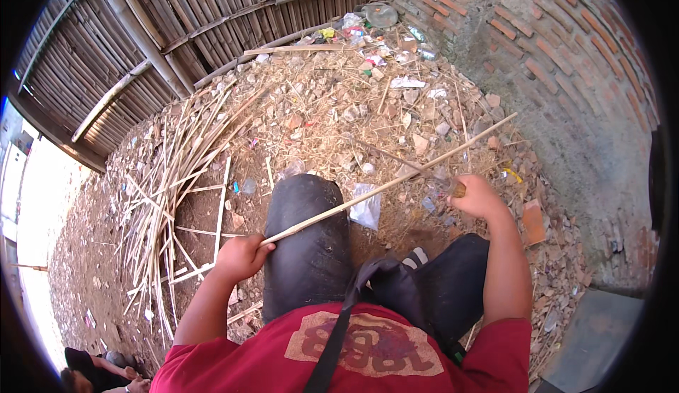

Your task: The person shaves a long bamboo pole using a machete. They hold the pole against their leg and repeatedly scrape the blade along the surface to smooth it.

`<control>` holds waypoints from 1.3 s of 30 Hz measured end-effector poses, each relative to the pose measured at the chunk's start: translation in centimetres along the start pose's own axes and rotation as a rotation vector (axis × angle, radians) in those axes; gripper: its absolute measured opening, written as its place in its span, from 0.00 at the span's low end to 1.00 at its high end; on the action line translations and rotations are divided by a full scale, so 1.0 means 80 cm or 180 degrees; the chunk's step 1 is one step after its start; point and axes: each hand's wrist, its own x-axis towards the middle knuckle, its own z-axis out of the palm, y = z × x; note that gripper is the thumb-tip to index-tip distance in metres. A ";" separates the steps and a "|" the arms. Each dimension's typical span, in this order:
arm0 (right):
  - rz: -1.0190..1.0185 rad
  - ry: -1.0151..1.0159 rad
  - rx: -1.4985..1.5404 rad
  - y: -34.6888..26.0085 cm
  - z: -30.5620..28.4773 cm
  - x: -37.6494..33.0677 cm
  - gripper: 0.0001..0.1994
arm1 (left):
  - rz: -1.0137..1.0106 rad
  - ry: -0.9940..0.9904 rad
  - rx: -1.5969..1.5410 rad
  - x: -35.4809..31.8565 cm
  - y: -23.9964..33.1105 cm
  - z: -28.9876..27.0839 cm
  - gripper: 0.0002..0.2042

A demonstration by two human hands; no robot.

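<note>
My left hand (239,257) is closed around a long pale bamboo strip (332,211), beside my left knee (305,212). The strip slants across that knee and rises toward the far right, its far end free in the air. In my right hand (477,198) is a knife (458,190), gripped by its brownish handle. Its long, narrow, dark blade points to the far left and crosses the strip. Whether the blade touches the strip, I cannot tell.
A heap of bamboo strips (166,202) lies on the left over rubble ground. A white plastic bag (365,207) sits between my knees. A bamboo fence (233,4) and brick wall (566,60) border the space. Another person's hand (134,382) shows at lower left.
</note>
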 end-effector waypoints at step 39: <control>0.0069 0.0302 0.0282 0.012 0.031 0.020 0.12 | -0.0135 -0.0083 0.0053 0.001 0.016 -0.019 0.21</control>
